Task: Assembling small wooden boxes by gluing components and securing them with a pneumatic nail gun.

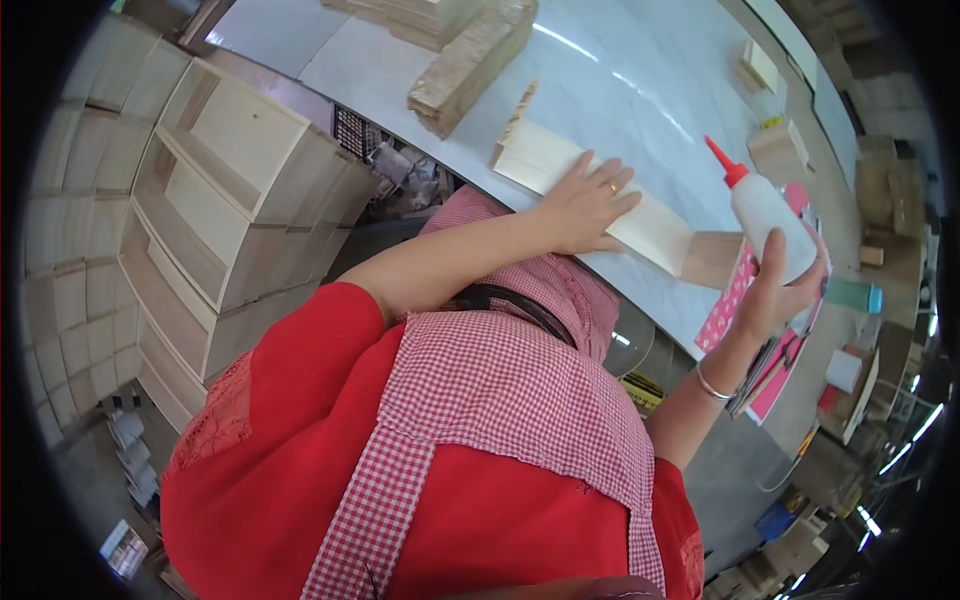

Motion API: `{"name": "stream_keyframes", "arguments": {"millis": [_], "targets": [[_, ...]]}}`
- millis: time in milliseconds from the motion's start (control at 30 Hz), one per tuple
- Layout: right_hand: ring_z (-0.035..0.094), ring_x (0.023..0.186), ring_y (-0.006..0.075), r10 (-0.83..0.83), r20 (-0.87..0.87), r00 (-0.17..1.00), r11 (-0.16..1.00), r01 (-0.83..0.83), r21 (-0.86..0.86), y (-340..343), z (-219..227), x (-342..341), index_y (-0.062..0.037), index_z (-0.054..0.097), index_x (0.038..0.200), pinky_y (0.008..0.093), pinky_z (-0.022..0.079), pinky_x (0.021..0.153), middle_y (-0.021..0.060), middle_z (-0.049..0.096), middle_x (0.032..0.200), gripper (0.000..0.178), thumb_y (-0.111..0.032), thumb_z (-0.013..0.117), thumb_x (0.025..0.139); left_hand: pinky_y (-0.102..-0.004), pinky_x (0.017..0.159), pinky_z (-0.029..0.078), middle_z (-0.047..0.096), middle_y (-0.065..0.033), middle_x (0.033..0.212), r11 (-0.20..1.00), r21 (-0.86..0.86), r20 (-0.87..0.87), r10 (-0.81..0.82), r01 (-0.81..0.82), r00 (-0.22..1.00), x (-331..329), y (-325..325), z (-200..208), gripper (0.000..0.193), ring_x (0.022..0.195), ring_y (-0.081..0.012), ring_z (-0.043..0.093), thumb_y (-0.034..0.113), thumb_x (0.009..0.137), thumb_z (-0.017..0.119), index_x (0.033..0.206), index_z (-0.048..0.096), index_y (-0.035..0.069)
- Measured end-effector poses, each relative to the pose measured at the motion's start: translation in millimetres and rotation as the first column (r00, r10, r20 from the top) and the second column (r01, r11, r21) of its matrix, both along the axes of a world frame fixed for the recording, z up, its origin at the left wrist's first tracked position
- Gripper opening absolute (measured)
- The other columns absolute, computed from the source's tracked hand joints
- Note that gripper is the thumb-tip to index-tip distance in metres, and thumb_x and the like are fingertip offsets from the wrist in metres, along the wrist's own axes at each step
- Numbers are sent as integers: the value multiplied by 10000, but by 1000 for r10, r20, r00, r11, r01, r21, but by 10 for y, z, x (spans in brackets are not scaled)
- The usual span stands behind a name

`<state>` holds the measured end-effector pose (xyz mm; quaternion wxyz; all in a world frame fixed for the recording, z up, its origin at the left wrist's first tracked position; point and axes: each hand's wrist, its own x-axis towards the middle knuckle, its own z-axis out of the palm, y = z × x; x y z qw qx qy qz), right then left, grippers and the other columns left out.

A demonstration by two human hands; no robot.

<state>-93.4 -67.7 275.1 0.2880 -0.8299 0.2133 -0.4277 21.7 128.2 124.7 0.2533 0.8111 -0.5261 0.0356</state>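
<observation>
A long pale wooden board (655,232) lies on the light, glossy table close to its near edge. A short upright end piece (516,118) stands at its left end, and another end piece (712,258) is at its right. My left hand (592,205) rests on the board's middle with the fingers spread, a ring on one of them. In my right hand (785,290) is a white squeeze bottle (768,218) with a red pointed nozzle, held tilted above the table's right side. The nozzle tip is in the air, apart from the wood.
A long brown block (470,65) and a stack of thin boards (430,18) lie at the table's far left. Open wooden boxes (235,150) are piled to my left. A pink patterned sheet (728,305) and a teal bottle (853,295) are at the right.
</observation>
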Motion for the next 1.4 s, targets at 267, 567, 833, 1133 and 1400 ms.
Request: {"name": "stream_keyframes", "arguments": {"millis": [267, 567, 833, 1133, 1400], "targets": [[613, 1024, 224, 356, -116, 927, 934, -352, 55, 630, -178, 467, 6, 494, 1268, 336, 505, 898, 122, 602, 1102, 570, -190, 773, 811, -584, 1154, 234, 463, -145, 1462, 993, 3, -4, -117, 117, 993, 115, 113, -119, 694, 1391, -331, 373, 545, 823, 675, 1373, 543, 141], [599, 1041, 194, 608, 33, 794, 739, -580, 341, 1091, -228, 636, -6, 493, 1259, 324, 495, 909, 118, 589, 1136, 572, -134, 795, 791, -528, 1125, 318, 505, -142, 1413, 981, -161, -166, -135, 108, 977, 113, 127, -212, 653, 1352, -325, 416, 486, 811, 709, 1341, 574, 128], [594, 1043, 189, 647, 7, 762, 730, -622, 283, 1154, -272, 707, -15, 512, 1243, 322, 491, 912, 108, 590, 1140, 542, -154, 804, 809, -536, 1124, 315, 484, -147, 1431, 981, -152, -196, -151, 122, 969, 113, 120, -151, 669, 1364, -369, 396, 484, 816, 707, 1350, 561, 108], [594, 977, 173, 554, -15, 833, 815, -538, 214, 1124, -270, 794, -4, 516, 1222, 296, 500, 844, 97, 577, 1083, 551, -83, 814, 766, -545, 1173, 232, 473, -154, 1455, 982, -158, -128, -128, 108, 983, 118, 137, -123, 702, 1412, -351, 351, 510, 818, 699, 1377, 537, 117], [595, 953, 168, 577, -40, 816, 799, -554, 234, 1150, -206, 802, -5, 526, 1209, 291, 504, 821, 89, 577, 1079, 532, -90, 814, 770, -581, 1171, 201, 452, -154, 1474, 984, -137, -167, -139, 117, 976, 122, 117, -127, 686, 1429, -326, 327, 546, 833, 666, 1365, 542, 130]]}}
